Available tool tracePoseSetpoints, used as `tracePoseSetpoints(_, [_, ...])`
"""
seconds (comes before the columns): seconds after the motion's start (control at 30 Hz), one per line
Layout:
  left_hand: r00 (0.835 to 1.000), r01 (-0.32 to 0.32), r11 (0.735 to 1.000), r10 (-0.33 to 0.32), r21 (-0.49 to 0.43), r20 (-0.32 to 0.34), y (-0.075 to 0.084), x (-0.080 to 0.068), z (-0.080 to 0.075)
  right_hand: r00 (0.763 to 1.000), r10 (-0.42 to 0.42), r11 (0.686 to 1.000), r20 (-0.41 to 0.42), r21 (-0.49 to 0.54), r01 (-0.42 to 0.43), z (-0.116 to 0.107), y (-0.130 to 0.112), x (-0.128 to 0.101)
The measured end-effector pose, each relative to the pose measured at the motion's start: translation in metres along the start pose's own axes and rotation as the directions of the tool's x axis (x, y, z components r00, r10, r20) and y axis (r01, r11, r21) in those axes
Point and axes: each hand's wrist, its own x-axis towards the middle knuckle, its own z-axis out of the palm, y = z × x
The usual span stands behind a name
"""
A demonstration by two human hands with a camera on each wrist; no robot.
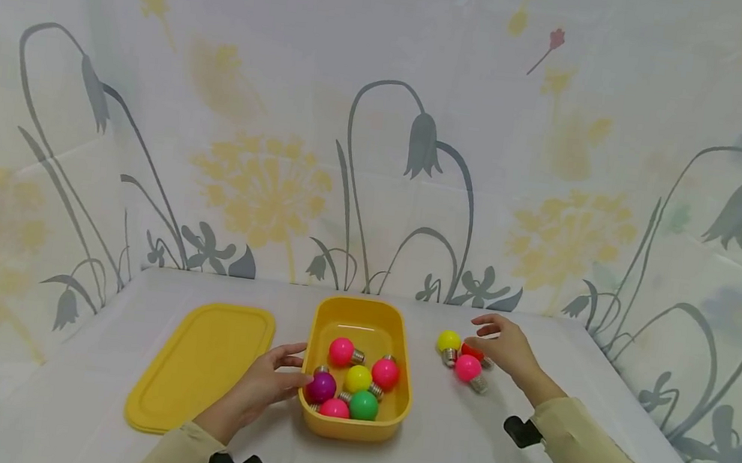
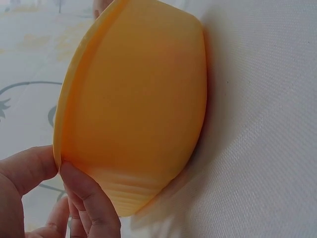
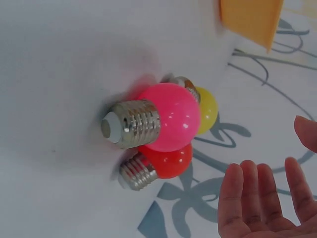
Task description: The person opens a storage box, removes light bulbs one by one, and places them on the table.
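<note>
Your left hand [image 1: 267, 383] grips the tub [image 1: 401, 333] rim at centre frame; your right hand [image 1: 504, 347], fingers apart, apparently touches nothing beside three bulbs [image 1: 468, 367]. Step: gathering bulbs; next calls for pinching one.

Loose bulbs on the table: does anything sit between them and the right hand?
Nothing visible. The right hand is open right beside the pink bulb, red bulb and yellow bulb, with only bare cloth-covered table around; the yellow container lies off to the left.
</note>
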Motion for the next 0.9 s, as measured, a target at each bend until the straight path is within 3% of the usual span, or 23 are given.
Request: tracePoseSetpoints(0.9, [1.0,0.011,1.0,-0.011,0.013,-0.002,0.0,0.001,-0.001,0.998,-0.036,0.991,0.051,0.132,0.029,0.036,-0.05,0.021])
